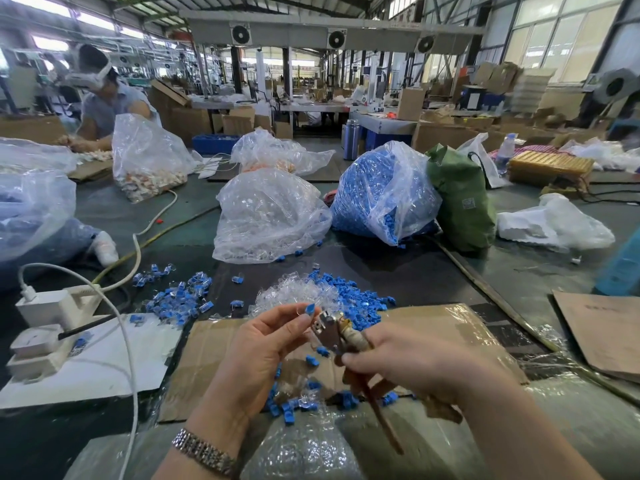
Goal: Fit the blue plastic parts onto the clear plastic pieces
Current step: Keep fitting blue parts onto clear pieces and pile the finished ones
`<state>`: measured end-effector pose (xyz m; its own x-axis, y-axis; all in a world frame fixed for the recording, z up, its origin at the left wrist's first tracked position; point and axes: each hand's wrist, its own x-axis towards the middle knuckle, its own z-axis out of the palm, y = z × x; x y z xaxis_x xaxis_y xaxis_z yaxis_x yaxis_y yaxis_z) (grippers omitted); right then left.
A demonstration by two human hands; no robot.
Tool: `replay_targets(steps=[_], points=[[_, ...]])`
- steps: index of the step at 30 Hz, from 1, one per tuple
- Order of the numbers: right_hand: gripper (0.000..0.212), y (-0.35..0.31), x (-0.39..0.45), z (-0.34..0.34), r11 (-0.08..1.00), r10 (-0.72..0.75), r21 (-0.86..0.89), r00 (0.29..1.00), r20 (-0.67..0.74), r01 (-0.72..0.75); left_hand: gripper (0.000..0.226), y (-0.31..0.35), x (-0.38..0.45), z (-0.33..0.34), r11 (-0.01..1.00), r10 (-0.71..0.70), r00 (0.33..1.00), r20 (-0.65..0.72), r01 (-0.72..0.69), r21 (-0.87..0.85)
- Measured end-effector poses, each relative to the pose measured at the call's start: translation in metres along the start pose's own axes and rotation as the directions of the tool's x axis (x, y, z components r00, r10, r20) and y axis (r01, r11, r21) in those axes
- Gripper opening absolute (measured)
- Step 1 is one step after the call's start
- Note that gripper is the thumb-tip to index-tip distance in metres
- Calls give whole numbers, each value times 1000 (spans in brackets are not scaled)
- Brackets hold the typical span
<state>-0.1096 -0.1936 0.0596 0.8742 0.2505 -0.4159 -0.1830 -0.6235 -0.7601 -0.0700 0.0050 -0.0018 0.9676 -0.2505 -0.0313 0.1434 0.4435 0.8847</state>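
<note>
Pinching a blue part [309,309] on a clear piece [300,314] — left hand [266,344]; right hand [398,358] grip clamped on pliers [334,332] — above the cardboard [446,327].

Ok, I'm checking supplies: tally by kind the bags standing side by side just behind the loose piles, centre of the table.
Clear bag of clear pieces: 1
Clear bag of blue parts: 1
Green bag, contents hidden: 1
Total: 3
</note>
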Motion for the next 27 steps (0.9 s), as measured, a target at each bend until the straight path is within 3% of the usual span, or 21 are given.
replay_targets(steps=[4,10,13,16,27], points=[[18,-3,4,9,1000,-23,16,1000,14,23,33,0,-3,-5,996,16,1000,11,-17,82],[19,-5,3,11,998,-28,53,999,28,27,23,1,-6,-5,922,96,995,5,-91,376],[26,-7,3,15,999,-24,43,1000,17,23,28,1,-6,-1,893,154,988,-9,-136,429],[34,-7,5,23,999,-23,43,999,-49,25,19,-2,-5,-2,863,197,980,-27,-160,479],[39,-3,9,24,999,36,8,998,-48,-35,27,-10,-1,-7,833,160,987,-13,-127,539]])
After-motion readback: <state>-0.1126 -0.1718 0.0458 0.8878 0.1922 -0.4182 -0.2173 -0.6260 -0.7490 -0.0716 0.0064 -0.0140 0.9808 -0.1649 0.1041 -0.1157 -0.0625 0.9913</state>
